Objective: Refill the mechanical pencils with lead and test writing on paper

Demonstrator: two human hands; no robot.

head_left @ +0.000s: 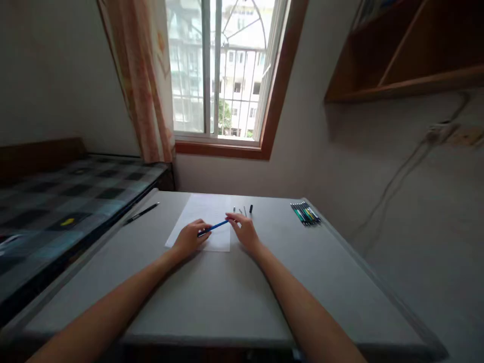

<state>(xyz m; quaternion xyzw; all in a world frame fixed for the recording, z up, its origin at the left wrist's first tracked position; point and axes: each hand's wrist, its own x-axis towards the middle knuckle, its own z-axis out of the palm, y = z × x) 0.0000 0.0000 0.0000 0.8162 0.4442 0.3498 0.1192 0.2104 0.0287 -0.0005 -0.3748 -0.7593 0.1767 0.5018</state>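
Observation:
A blue pen is held over a white sheet of paper on the grey table. My left hand is closed around the pen's lower end. My right hand pinches the pen's upper tip with its fingertips. Just beyond the right hand lie a few small pen parts, among them a black cap.
A black pen lies near the table's left edge. Several pens lie side by side at the far right corner. A bed with a checked cover stands to the left. A window, a curtain and a wooden shelf are on the walls.

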